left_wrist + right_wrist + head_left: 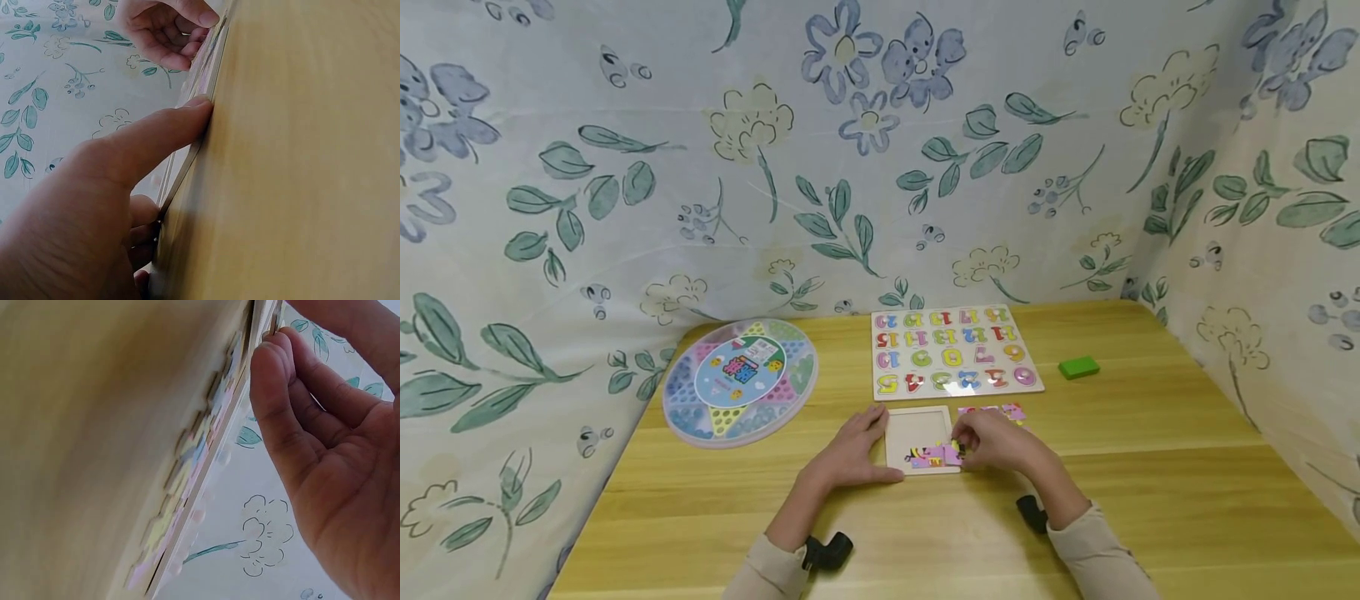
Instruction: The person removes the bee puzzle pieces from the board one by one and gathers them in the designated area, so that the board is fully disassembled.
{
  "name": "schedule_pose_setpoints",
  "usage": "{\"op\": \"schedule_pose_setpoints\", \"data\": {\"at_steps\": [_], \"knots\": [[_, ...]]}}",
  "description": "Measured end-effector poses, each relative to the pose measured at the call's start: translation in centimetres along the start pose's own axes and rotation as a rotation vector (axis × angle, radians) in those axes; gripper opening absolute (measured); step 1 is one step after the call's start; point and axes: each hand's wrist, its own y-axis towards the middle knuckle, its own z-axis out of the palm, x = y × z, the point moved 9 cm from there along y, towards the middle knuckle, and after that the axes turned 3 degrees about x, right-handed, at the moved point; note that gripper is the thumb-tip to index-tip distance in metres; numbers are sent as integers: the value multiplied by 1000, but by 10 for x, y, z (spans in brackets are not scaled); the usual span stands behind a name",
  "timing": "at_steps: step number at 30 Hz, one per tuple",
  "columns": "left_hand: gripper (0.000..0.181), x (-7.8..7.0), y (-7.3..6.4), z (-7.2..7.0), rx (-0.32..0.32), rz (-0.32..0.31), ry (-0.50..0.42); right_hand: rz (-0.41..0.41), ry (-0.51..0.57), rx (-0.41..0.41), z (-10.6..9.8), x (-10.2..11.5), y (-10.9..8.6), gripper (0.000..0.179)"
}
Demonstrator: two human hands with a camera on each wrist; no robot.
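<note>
A small square wooden puzzle tray (917,423) lies on the table with several joined pink and yellow puzzle pieces (927,457) along its lower side. My left hand (852,450) holds the tray at its left side, thumb on the near edge and fingers by the far left corner. In the left wrist view, the thumb (181,119) presses on the tray's edge. At the tray's right side, my right hand (996,440) pinches a puzzle piece (276,319) between thumb and fingers, mostly hidden by them. More loose puzzle pieces (1013,412) lie beyond that hand, partly covered.
Behind the tray lies a number puzzle board (955,392). A round game board (741,379) with star-shaped coloured areas lies at the left. A green block (1078,367) sits at the right. Floral cloth (850,208) hangs along the table's back and sides.
</note>
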Motion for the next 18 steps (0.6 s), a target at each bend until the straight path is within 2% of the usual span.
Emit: {"op": "schedule_pose_setpoints", "data": {"at_steps": [7, 18], "knots": [[106, -1, 0, 0, 0, 1, -2, -18, 17, 16, -4, -9, -9, 27], [107, 1, 1, 0, 5, -12, -5, 2, 38, 72, -5, -24, -17, 28]]}}
